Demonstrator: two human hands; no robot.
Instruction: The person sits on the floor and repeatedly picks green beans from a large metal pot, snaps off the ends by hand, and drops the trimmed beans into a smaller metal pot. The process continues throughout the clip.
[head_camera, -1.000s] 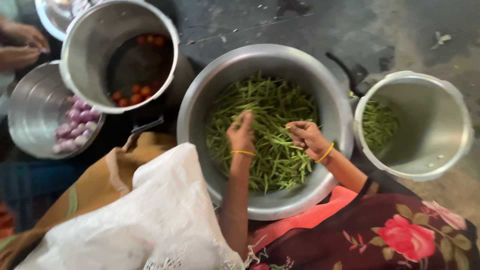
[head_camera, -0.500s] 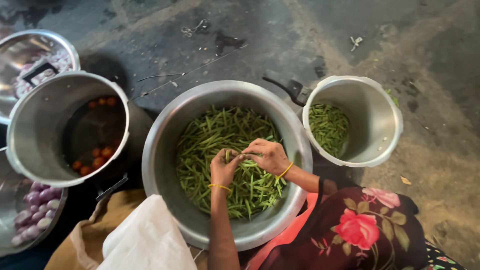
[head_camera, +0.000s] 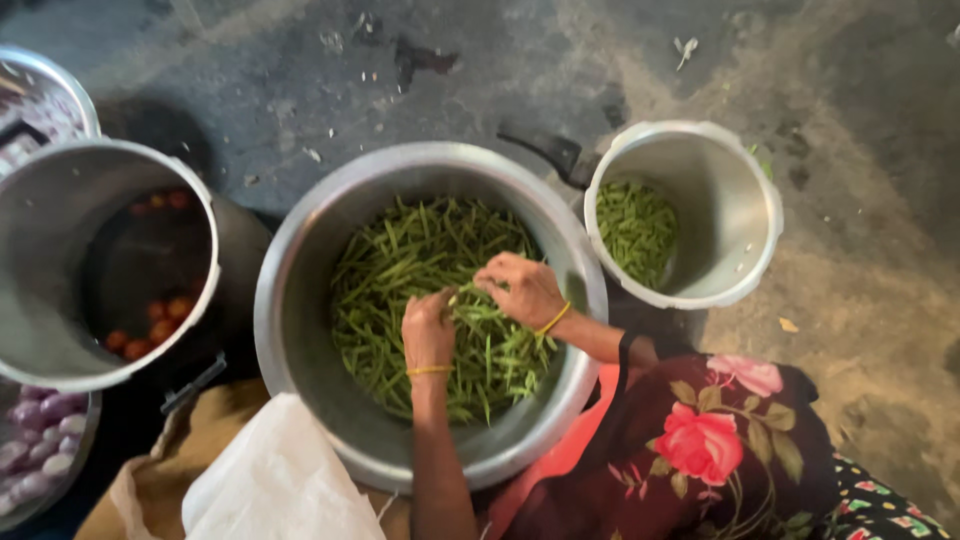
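1. Left hand (head_camera: 428, 330): it rests on the heap of green beans (head_camera: 400, 270) inside the large steel pot (head_camera: 300, 330). Your fingers are curled down into the beans and pinch a few pods at the fingertips.
2. Right hand (head_camera: 522, 290): it lies just beside the left hand, knuckles up, fingers bent and closed on the same small bunch of pods. Both wrists carry a thin yellow bangle.
3. Step in hand, as a judgement: you are gathering a few pods between both hands, probably to trim or snap them. No blade is visible.
4. Reference positions: the smaller steel pot (head_camera: 735, 210) stands to the right of your right hand, well clear of it, and holds a low layer of cut bean pieces (head_camera: 635, 225). To the left of your left hand stands a deep steel vessel (head_camera: 45, 300) with small red tomatoes (head_camera: 150, 325) at its bottom.
5. Next move, as a judgement: keep the pinch firm, lift the bunch clear of the heap, and carry any finished pieces rightward over the pot rim.
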